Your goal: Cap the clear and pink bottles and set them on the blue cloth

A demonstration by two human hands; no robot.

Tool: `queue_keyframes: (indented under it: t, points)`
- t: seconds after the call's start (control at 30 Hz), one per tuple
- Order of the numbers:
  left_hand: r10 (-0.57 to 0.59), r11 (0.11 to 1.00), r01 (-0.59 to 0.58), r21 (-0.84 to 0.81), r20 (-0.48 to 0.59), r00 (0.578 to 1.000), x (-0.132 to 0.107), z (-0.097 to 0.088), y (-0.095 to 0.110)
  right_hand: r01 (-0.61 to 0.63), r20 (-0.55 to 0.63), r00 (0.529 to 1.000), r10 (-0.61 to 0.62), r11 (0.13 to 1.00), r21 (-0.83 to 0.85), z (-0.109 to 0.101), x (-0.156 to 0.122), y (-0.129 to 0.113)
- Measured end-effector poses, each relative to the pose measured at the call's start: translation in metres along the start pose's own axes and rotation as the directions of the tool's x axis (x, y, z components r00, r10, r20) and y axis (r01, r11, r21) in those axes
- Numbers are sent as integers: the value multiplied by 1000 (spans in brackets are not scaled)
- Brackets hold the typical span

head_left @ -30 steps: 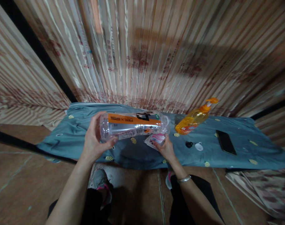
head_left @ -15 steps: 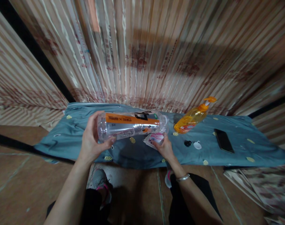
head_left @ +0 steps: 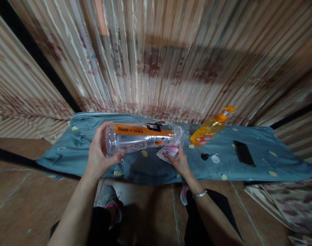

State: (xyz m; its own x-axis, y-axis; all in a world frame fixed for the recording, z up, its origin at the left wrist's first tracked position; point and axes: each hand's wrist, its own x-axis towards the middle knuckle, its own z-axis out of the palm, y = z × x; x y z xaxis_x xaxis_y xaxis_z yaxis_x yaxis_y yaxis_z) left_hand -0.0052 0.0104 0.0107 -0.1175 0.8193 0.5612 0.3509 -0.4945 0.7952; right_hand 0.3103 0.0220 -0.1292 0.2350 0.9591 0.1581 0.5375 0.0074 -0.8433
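A large clear plastic bottle [head_left: 143, 138] with an orange and silver label lies sideways in the air, its neck to the right. My left hand [head_left: 100, 150] wraps round the base, thumb along the near side. My right hand [head_left: 180, 160] is closed at the neck end, its fingers partly hidden by the bottle. Just under the neck a pink and white packet or folded cloth [head_left: 170, 151] shows beside my right thumb; I cannot tell whether it is held or lies on the sheet. Right of the bottle stands a pump bottle [head_left: 205, 132] of orange liquid.
A teal sheet [head_left: 145, 171] with pineapple prints covers the low bench or bed. On its right side lie a black phone [head_left: 244, 153], a small black item [head_left: 205, 156] and a small white item [head_left: 215, 158]. Behind hangs a striped curtain [head_left: 150, 85]; dark poles [head_left: 40, 58] stand at the sides.
Both hands and the bottle keep nearly the same pose. The whole view has shifted very slightly.
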Motion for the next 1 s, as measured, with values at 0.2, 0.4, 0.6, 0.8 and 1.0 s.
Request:
queue_keyframes:
  t: [0.2, 0.4, 0.6, 0.8, 1.0]
  points:
    - [3, 1000, -3, 1, 12, 1000, 0, -1, 0, 3, 9, 1000, -3, 1000, -1, -1, 0, 0]
    - [-4, 1000, 4, 8, 11, 1000, 0, -1, 2, -6, 13, 1000, 6, 1000, 13, 0, 1, 1]
    - [-8, 1000, 8, -10, 9, 1000, 0, 0, 2, 5, -9, 1000, -5, 1000, 15, 1, 1, 4]
    - [5, 1000, -5, -6, 17, 1000, 0, 0, 4, -12, -4, 1000, 12, 1000, -8, 1, 1, 3]
    - [4, 1000, -4, -18, 15, 1000, 1, 1, 5, -10, 13, 1000, 10, 1000, -10, 0, 1, 3]
